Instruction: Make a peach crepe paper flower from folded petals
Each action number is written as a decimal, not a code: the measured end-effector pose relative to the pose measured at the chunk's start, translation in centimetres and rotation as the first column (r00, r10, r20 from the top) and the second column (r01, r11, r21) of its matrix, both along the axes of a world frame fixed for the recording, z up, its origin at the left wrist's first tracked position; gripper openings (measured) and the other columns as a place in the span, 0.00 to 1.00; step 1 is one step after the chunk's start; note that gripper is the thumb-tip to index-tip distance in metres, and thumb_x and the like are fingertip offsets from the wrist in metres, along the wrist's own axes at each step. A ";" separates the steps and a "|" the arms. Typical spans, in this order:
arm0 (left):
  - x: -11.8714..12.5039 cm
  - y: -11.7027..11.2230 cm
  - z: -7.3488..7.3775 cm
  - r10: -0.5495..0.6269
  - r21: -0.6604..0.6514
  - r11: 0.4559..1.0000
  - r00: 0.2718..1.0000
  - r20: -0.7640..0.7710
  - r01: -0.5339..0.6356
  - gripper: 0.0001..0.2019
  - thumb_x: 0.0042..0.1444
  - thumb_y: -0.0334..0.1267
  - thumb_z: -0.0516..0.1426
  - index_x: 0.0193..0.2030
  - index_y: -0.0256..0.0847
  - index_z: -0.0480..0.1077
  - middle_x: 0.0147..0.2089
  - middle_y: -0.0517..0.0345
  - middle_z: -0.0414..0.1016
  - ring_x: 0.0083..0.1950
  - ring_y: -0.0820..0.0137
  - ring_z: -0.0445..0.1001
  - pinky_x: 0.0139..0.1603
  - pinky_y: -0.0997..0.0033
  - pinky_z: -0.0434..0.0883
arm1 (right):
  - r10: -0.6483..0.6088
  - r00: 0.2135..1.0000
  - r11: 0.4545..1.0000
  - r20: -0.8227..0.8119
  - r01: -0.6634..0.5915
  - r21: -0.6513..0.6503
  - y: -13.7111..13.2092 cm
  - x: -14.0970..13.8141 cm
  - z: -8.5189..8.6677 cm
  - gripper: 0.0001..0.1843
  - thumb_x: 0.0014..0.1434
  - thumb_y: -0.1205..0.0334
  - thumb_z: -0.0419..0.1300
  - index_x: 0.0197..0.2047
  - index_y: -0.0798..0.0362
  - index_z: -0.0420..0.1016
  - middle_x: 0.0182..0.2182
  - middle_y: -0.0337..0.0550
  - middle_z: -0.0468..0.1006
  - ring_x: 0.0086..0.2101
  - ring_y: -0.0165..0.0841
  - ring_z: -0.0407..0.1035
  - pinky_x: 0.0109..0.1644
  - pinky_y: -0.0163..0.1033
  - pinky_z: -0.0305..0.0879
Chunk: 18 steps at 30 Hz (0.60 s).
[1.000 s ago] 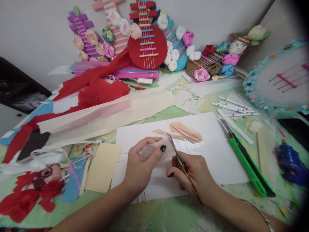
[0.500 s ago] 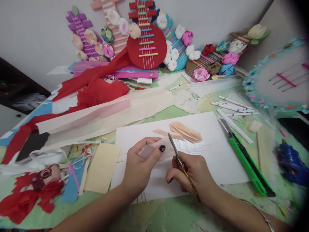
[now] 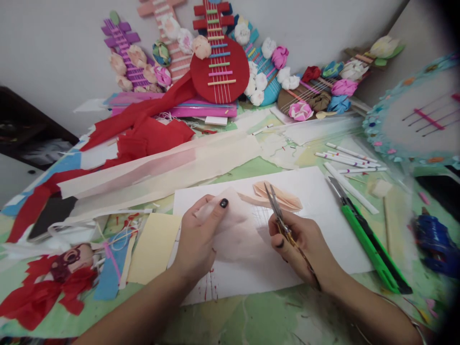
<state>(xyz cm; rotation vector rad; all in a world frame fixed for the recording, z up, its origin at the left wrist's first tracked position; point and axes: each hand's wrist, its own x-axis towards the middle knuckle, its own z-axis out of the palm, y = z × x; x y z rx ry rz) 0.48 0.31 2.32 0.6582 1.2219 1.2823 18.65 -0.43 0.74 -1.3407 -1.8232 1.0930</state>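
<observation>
Between thumb and fingers, my left hand (image 3: pixel 201 235) pinches a pale, thin piece of paper (image 3: pixel 233 230) above a white board (image 3: pixel 334 239). My right hand (image 3: pixel 302 244) grips a pair of scissors (image 3: pixel 278 208) by the handles, the blades slightly apart and pointing away from me. The blades stand clear of the held paper, to its right. Behind their tips lie folded peach paper pieces (image 3: pixel 283 197) on the board. The handle loops are partly hidden by my right fingers.
A green utility knife (image 3: pixel 373 244), blade out, lies right of the board near white sticks (image 3: pixel 348 160) and a blue glue gun (image 3: pixel 434 242). A yellow paper (image 3: pixel 153 249) and red fabric (image 3: pixel 75 287) lie left. Flower-decorated instrument models, including a red one (image 3: pixel 220 69), line the wall.
The scissors have moved right, away from the paper, and their blades have parted a little. My left hand has shifted slightly left, and the paper now hangs spread out wider.
</observation>
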 end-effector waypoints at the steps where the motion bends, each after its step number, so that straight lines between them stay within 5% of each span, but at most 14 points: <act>1: 0.0 0.1 0.0 0.005 0.000 1.000 1.000 0.002 -0.005 0.13 0.47 0.43 0.62 0.30 0.38 0.64 0.23 0.64 0.69 0.18 0.79 0.65 0.17 0.82 0.63 | 0.027 1.000 0.999 0.004 -0.027 -0.021 0.0 0.0 0.0 0.21 0.55 0.43 0.54 0.26 0.53 0.61 0.18 0.33 0.58 0.20 0.25 0.52 0.22 0.31 0.48; 5: -0.1 0.1 0.1 0.059 0.034 0.998 0.996 -0.061 -0.057 0.13 0.48 0.44 0.62 0.29 0.39 0.64 0.22 0.65 0.67 0.20 0.79 0.65 0.19 0.83 0.63 | 0.124 0.992 0.986 0.011 -0.121 -0.118 -0.6 -0.4 0.2 0.19 0.54 0.46 0.57 0.27 0.53 0.62 0.18 0.33 0.60 0.20 0.25 0.54 0.22 0.31 0.49; 8: -0.4 0.0 0.2 0.097 0.081 0.994 0.964 -0.248 -0.079 0.13 0.49 0.46 0.61 0.28 0.39 0.65 0.22 0.65 0.66 0.21 0.78 0.64 0.19 0.82 0.63 | 0.186 0.982 0.974 0.023 -0.181 -0.136 -1.0 -0.7 0.5 0.19 0.54 0.46 0.57 0.25 0.53 0.62 0.18 0.33 0.60 0.20 0.24 0.53 0.22 0.31 0.48; 13: -0.8 -0.1 0.3 0.211 0.232 0.969 0.784 -0.584 -0.088 0.13 0.51 0.45 0.59 0.25 0.38 0.67 0.21 0.65 0.65 0.21 0.78 0.61 0.21 0.82 0.60 | 0.224 0.974 0.969 0.019 -0.220 -0.108 -1.1 -0.9 0.7 0.19 0.54 0.46 0.57 0.24 0.54 0.61 0.18 0.33 0.59 0.21 0.24 0.51 0.23 0.31 0.46; 18: -0.7 -0.1 0.4 0.265 0.289 0.953 0.696 -0.668 -0.085 0.12 0.52 0.44 0.58 0.24 0.39 0.67 0.20 0.65 0.65 0.22 0.77 0.61 0.22 0.80 0.60 | 0.200 0.980 0.978 0.025 -0.198 -0.064 -1.1 -0.9 0.6 0.21 0.52 0.46 0.60 0.23 0.54 0.61 0.17 0.32 0.57 0.20 0.24 0.50 0.22 0.31 0.45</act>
